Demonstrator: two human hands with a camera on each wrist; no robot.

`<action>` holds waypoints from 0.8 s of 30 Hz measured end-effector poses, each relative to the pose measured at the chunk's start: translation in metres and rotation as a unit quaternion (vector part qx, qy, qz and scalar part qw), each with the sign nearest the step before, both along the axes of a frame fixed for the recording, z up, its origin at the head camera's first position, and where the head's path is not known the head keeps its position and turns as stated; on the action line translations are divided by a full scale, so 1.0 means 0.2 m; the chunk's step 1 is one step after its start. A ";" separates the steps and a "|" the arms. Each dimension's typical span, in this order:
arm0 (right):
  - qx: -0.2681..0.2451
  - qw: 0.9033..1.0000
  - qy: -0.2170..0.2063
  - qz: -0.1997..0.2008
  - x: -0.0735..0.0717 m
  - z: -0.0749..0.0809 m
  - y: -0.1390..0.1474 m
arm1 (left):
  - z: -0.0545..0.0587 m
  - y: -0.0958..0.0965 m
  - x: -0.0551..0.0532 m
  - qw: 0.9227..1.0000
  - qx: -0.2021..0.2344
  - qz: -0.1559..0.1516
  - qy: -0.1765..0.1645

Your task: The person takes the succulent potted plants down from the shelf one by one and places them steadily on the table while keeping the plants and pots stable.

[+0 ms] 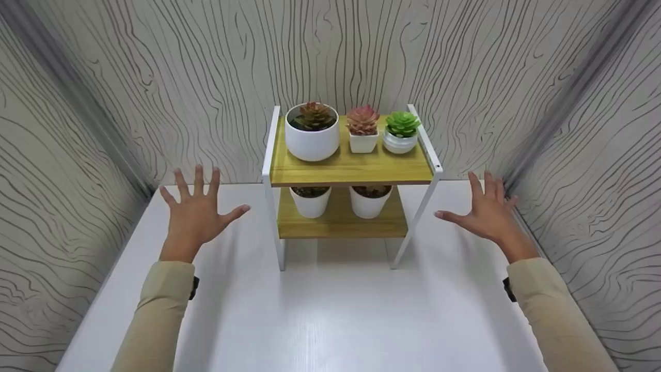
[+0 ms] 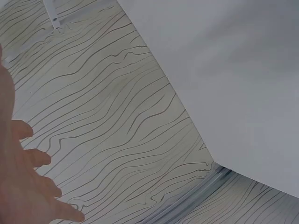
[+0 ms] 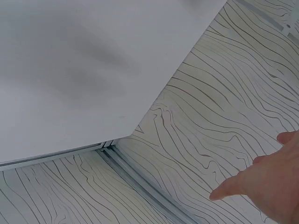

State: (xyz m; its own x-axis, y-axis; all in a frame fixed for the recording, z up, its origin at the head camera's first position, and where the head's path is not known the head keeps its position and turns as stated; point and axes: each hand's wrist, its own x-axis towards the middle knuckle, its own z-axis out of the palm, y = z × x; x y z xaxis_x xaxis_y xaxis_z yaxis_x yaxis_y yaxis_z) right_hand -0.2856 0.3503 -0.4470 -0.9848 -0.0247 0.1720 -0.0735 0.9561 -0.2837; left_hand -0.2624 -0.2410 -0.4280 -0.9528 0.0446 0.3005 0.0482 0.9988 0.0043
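My left hand (image 1: 193,219) hovers over the table to the left of a two-tier plant shelf (image 1: 351,173), fingers spread wide and holding nothing. To the shelf's right, my right hand (image 1: 488,212) is likewise spread, thumb toward the shelf. Neither hand touches it. On the top tier stand a large white pot (image 1: 312,142) with a reddish-brown succulent, a square white pot (image 1: 363,143) with a pink one, and a small round white pot (image 1: 399,143) with a green one. Two white pots, a left one (image 1: 311,204) and a right one (image 1: 369,204), sit on the lower tier, their plants mostly hidden.
A white table (image 1: 330,315) carries the shelf. Wood-grain patterned panels (image 1: 206,77) rise behind and at both sides, joined by grey corner posts (image 1: 573,88). The right hand is close to the right-hand panel.
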 end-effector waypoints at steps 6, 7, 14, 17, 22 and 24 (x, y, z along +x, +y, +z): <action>0.005 1.000 0.011 0.002 0.01 0.02 0.00 | 0.03 0.02 0.01 1.000 0.000 -0.004 0.003; 0.004 1.000 0.013 0.003 0.02 0.03 0.00 | 0.04 0.02 0.02 1.000 0.000 -0.005 0.002; 0.009 1.000 0.013 0.004 0.02 0.06 -0.03 | 0.09 0.03 0.04 1.000 -0.009 -0.014 0.005; 0.009 1.000 0.012 0.010 0.03 0.07 -0.04 | 0.10 0.04 0.06 1.000 -0.013 -0.018 0.012; -0.008 0.999 0.009 0.031 0.04 0.10 -0.07 | 0.12 0.05 0.08 0.999 -0.018 -0.020 0.017; -0.018 0.999 0.004 0.040 0.04 0.11 -0.08 | 0.14 0.06 0.09 0.999 -0.020 -0.023 0.023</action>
